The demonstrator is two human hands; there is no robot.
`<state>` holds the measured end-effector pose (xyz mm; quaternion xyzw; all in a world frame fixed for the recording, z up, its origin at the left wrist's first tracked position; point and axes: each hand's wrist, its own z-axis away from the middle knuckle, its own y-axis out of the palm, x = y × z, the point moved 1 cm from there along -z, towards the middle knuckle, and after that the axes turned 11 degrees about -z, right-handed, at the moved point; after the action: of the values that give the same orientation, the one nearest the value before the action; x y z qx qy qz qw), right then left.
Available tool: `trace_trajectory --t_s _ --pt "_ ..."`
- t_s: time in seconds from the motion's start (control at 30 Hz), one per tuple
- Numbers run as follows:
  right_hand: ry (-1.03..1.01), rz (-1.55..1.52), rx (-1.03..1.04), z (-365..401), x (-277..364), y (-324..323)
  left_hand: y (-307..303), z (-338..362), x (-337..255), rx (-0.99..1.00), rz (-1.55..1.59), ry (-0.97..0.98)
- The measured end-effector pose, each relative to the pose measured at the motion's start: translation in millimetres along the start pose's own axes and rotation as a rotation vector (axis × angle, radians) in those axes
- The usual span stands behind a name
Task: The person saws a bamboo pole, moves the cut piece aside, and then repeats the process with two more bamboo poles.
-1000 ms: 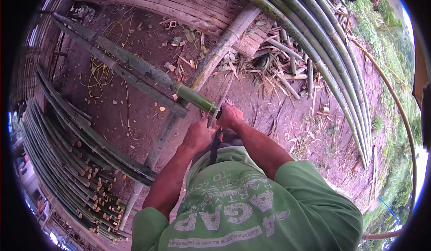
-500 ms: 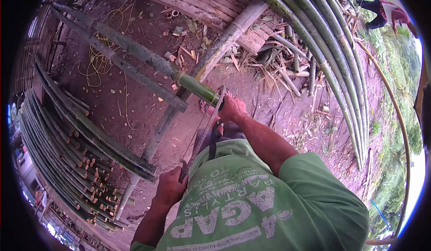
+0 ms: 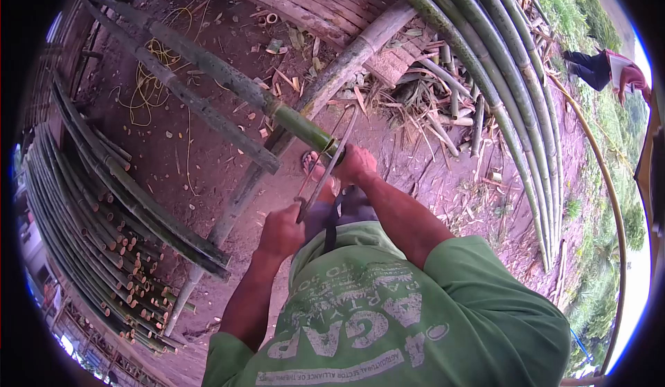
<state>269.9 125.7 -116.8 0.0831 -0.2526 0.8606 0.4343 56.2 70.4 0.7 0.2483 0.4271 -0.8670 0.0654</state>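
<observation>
A long green bamboo pole [image 3: 228,82] lies slanted across a thicker brown pole [image 3: 346,54], with its cut end near my body. My right hand [image 3: 355,165] grips that end. My left hand [image 3: 280,231] is closed on the handle of a thin-framed saw [image 3: 339,141]. The saw runs up between my hands and crosses the green pole just beside my right hand. My sandalled foot [image 3: 313,166] stands under the pole's end.
A stack of cut bamboo poles [image 3: 104,214] lies at the left, and long green poles [image 3: 499,75] curve along the right. Yellow cord [image 3: 149,89] and bamboo scraps litter the dirt. Another person [image 3: 609,68] bends over at the far right on grass.
Half a second ago my left hand had drawn the saw back toward my hip. It has since pushed the saw forward across the pole. My right hand stayed on the pole's end.
</observation>
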Motion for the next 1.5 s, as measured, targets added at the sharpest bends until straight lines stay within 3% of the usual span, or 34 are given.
trace_trajectory --t_s 0.07,0.17,0.33,0.43,0.53,0.6,0.67,0.73,0.83,0.87,0.97,1.07,1.23,1.3,1.4,1.43,1.47,1.5 --pt "-0.068 0.006 -0.071 -4 -8 9 -25 68 6 0.068 -0.055 -0.088" --pt "-0.134 0.047 -0.135 -15 -16 21 -36 96 8 0.109 -0.070 -0.127" --pt "-0.148 -0.021 -0.173 -28 -23 32 46 -55 19 -0.026 -0.094 0.041" --pt "-0.097 -0.031 -0.100 -14 -12 14 42 -62 5 -0.020 -0.086 -0.025" --pt "-0.143 -0.008 -0.172 -20 -19 20 4 38 10 0.027 -0.111 -0.028" --pt "-0.156 0.010 -0.172 -26 -26 27 -3 57 9 0.054 -0.125 -0.066" --pt "-0.165 0.044 -0.193 -33 -29 29 2 23 3 0.022 -0.081 -0.101" --pt "-0.189 0.087 -0.115 -23 -21 23 33 -69 6 0.011 -0.085 -0.063" --pt "-0.199 0.060 -0.155 -24 -32 4 52 -88 15 0.057 -0.160 -0.115" --pt "-0.195 0.004 -0.175 -26 -41 5 53 -61 29 0.051 -0.135 -0.155" --pt "-0.113 0.021 -0.274 -34 -42 -59 23 50 60 0.045 -0.127 -0.003" --pt "-0.190 0.032 -0.376 -48 -45 -104 -2 135 69 0.092 -0.082 -0.093" --pt "-0.404 0.000 -0.450 -57 39 -125 -14 196 58 0.126 -0.111 -0.256" --pt "-0.411 -0.059 -0.374 -62 77 -123 -19 211 54 0.090 -0.092 -0.345" --pt "-0.849 0.100 -0.686 -28 104 -91 -26 239 46 -0.068 -0.080 -0.379" --pt "-0.794 0.091 -0.487 -22 100 -71 -30 243 41 -0.122 -0.060 -0.424" --pt "-0.962 0.121 -0.464 -19 92 -47 -33 248 35 -0.171 -0.037 -0.468" --pt "-0.722 0.207 -0.240 -13 88 -29 -30 253 31 -0.220 -0.010 -0.514"
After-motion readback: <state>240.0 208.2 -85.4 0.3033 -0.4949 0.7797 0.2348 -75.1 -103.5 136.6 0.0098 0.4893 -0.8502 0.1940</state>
